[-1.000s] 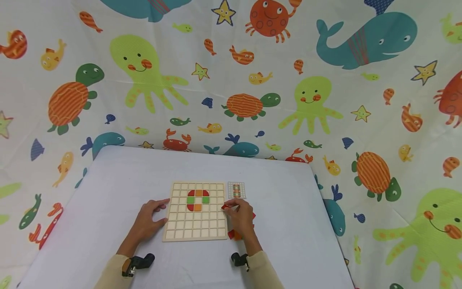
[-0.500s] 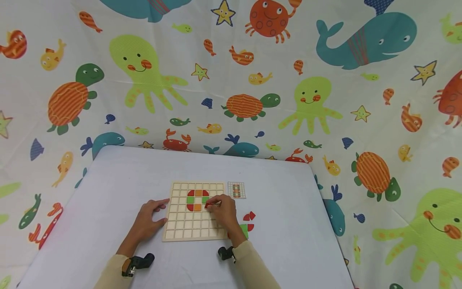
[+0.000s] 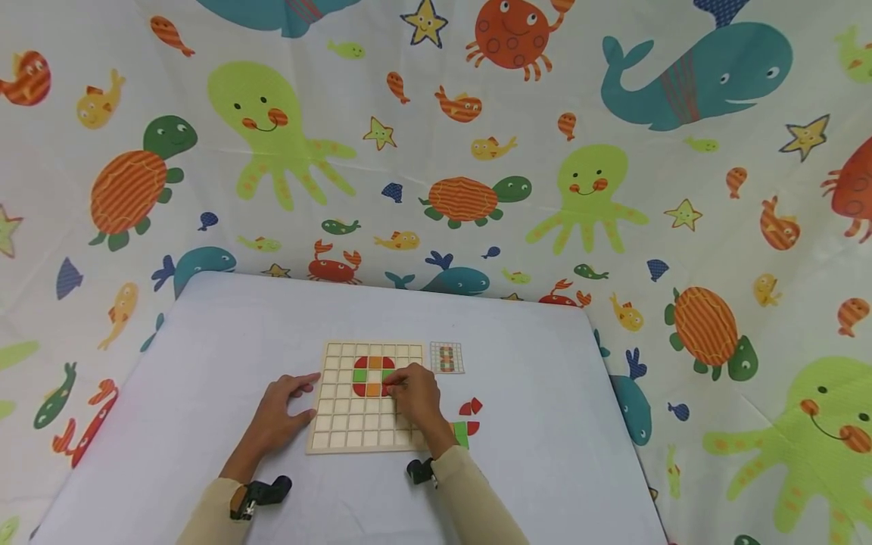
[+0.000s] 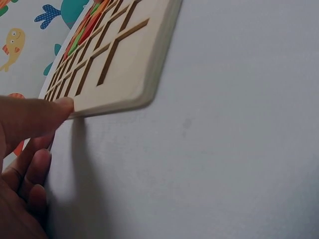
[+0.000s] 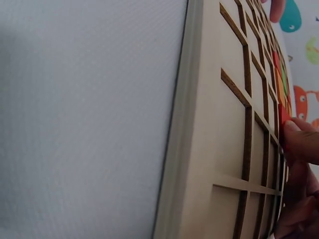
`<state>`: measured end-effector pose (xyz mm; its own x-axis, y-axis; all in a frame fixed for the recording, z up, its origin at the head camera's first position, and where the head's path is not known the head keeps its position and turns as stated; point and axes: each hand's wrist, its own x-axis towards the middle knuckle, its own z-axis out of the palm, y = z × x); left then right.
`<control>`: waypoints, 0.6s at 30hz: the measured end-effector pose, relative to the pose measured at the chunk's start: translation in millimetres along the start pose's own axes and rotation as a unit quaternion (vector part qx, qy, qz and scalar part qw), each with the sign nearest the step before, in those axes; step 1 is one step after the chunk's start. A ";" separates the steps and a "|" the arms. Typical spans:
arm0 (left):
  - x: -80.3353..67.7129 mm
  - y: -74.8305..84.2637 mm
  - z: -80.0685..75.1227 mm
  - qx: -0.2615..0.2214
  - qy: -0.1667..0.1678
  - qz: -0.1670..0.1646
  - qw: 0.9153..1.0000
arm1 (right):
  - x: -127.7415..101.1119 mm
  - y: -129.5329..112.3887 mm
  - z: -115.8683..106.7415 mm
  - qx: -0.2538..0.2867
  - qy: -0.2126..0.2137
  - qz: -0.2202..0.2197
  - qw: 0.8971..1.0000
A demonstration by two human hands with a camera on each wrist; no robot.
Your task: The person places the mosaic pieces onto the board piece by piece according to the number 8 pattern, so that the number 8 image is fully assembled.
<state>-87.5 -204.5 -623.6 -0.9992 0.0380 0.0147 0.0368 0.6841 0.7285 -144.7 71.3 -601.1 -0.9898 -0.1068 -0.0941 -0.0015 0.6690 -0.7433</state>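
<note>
Pinching a red piece (image 3: pixel 389 389) at the ring's near-right cell on the wooden grid board (image 3: pixel 347 433), right hand (image 3: pixel 415 401); left hand (image 3: pixel 282 412) relaxed, fingertips touching board's left edge on the table (image 3: pixel 225 341).

My grid board (image 3: pixel 361 424) is pale natural wood with darker brown grooves. Tiles on it (image 3: pixel 373 376) form a ring of red, orange, green. My right hand (image 3: pixel 414 401) pinches a red piece (image 5: pixel 283 115). Loose pieces (image 3: pixel 466 424) are red and green. White tablecloth (image 3: pixel 204 341); backdrop (image 3: pixel 436 151) has a sea-animal print.
</note>
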 end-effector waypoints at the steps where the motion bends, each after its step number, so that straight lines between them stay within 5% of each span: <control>1: 0.1 0.6 -0.1 0.001 0.000 0.000 1.000 | -0.2 -0.8 0.0 -0.005 0.000 -0.002 1.000; 9: -0.3 4.8 -0.7 -0.003 0.008 0.001 1.000 | 2.0 -8.6 -1.3 -0.037 0.014 0.016 0.999; 18: 0.0 3.3 -1.8 -0.004 -0.002 -0.008 1.000 | -2.4 -3.6 -5.1 -0.009 0.008 0.000 1.000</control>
<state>-87.4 -203.5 -619.9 -0.9995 0.0312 0.0004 0.0215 0.6794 0.7335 -143.0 72.9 -594.8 -0.9918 -0.0953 -0.0845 -0.0032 0.6816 -0.7317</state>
